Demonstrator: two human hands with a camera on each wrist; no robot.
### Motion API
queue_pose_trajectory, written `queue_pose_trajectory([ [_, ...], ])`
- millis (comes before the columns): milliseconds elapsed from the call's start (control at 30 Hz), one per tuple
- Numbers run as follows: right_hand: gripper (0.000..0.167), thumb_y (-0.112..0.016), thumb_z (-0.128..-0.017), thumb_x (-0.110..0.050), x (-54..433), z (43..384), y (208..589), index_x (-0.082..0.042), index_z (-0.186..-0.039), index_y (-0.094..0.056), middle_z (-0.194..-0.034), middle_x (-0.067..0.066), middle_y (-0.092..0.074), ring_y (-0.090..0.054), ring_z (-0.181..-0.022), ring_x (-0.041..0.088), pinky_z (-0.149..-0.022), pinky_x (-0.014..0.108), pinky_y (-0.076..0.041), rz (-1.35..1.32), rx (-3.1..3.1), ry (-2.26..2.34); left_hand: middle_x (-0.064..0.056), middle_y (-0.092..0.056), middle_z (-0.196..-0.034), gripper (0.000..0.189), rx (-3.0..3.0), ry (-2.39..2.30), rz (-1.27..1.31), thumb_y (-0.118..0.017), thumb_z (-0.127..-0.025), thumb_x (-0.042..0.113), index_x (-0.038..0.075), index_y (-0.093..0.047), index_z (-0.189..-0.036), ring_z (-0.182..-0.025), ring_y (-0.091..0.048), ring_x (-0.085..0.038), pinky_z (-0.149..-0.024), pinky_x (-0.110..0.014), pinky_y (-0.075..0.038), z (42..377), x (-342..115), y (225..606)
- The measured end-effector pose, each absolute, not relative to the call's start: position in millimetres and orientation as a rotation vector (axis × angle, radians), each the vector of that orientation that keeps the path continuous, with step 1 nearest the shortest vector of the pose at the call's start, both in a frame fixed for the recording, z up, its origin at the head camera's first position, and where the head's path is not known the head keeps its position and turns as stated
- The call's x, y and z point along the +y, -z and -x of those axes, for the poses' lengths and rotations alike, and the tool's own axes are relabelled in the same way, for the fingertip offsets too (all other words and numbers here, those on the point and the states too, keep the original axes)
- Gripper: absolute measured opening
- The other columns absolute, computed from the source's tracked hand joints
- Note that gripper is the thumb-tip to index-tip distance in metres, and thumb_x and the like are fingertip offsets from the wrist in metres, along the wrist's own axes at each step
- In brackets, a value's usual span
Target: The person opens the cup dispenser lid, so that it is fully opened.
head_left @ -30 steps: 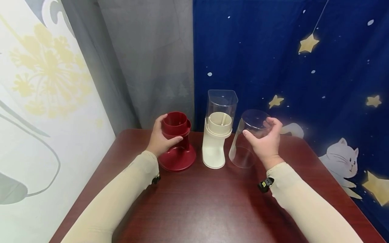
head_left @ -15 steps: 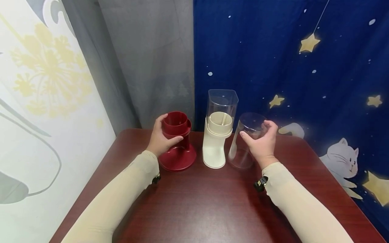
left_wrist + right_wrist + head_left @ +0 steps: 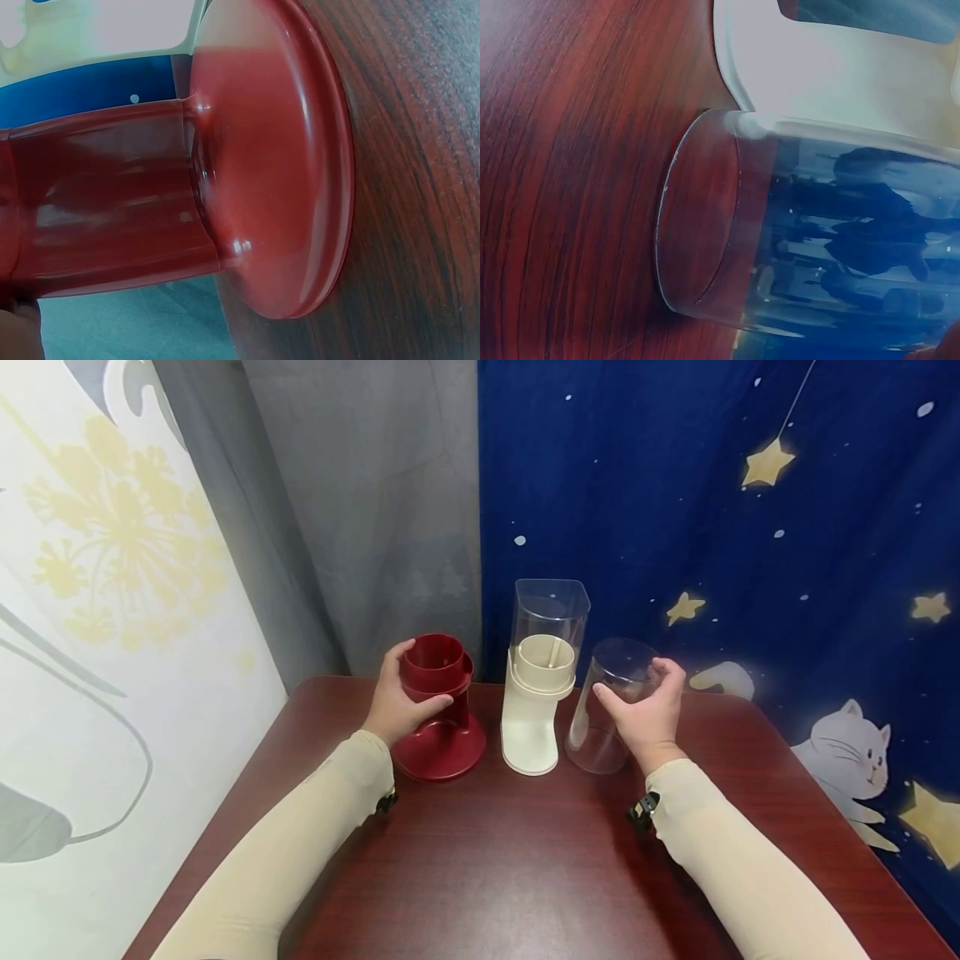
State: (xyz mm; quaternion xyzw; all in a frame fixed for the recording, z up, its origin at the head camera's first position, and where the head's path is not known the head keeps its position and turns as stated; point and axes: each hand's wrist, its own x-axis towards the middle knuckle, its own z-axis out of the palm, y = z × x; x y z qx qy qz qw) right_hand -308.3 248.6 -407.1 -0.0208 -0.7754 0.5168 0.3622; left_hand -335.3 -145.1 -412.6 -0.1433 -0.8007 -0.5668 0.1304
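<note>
My left hand [image 3: 393, 706] grips the upper ring of a dark red plastic stand [image 3: 444, 750], thumb in front and fingers at its left side. The stand is upright, and its rounded base [image 3: 262, 165] rests on the table in the left wrist view. On the other side, my right hand [image 3: 651, 720] holds a clear plastic cylinder [image 3: 592, 727] near its top, thumb and fingers around the wall. The cylinder's lower rim is right at the tabletop in the right wrist view. Between them stands a cream stand [image 3: 528, 739] of similar shape, with a round collar and a tall clear container [image 3: 551, 606] behind it.
The dark wood-grain table [image 3: 480, 868] extends in front of the three items. A grey curtain [image 3: 375, 527] and a blue curtain [image 3: 637, 493] with stars and a cat hang right behind the table's far edge. A white patterned panel [image 3: 112, 652] is on the left.
The right hand has shifted slightly left with the clear cylinder, closer to the cream stand, and then stayed there. The left hand and the red stand have kept their place.
</note>
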Motion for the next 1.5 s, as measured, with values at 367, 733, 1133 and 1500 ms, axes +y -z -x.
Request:
queue_pose_trajectory([
  [367,0.107,-0.096,-0.076,-0.027,254,305,405,-0.013,-0.158,-0.027,-0.162,0.015,-0.033,-0.036,-0.152,0.028,-0.127,0.047,-0.030,0.020,-2.092,-1.305,-0.003,-0.041,-0.161,0.105,-2.351,1.633,0.410,-0.093,-0.081,0.026,0.034,-0.026,-0.161,-0.143,-0.044,-0.030,-0.103,-0.056,-0.057,334,-145,412],
  [733,0.106,-0.092,-0.080,-0.027,247,296,357,-0.015,-0.161,-0.026,-0.168,0.004,-0.024,-0.024,-0.158,0.022,-0.130,0.037,-0.022,-0.095,-1.962,-1.303,-0.005,-0.043,-0.158,0.109,-2.412,1.555,0.424,-0.096,-0.078,0.031,0.025,-0.026,-0.162,-0.141,-0.047,-0.030,-0.101,-0.056,-0.058,337,-150,402],
  [1133,0.119,-0.085,-0.073,-0.072,214,298,307,-0.020,-0.162,-0.026,-0.171,-0.001,-0.022,-0.020,-0.160,0.022,-0.131,0.042,-0.019,-0.301,-1.987,-1.350,0.014,-0.019,-0.173,0.112,-2.132,1.392,0.499,-0.093,-0.075,0.045,0.034,-0.026,-0.164,-0.160,-0.021,-0.017,-0.118,-0.060,-0.042,317,-122,356],
  [1500,0.124,-0.086,-0.068,-0.076,197,321,283,-0.027,-0.165,-0.024,-0.173,0.001,-0.021,-0.021,-0.161,0.028,-0.130,0.058,-0.021,-0.411,-2.213,-1.413,-0.009,-0.017,-0.175,0.138,-1.930,1.444,0.814,-0.070,-0.070,0.089,0.004,-0.017,-0.166,-0.162,-0.016,-0.021,-0.131,-0.047,-0.022,289,-56,346],
])
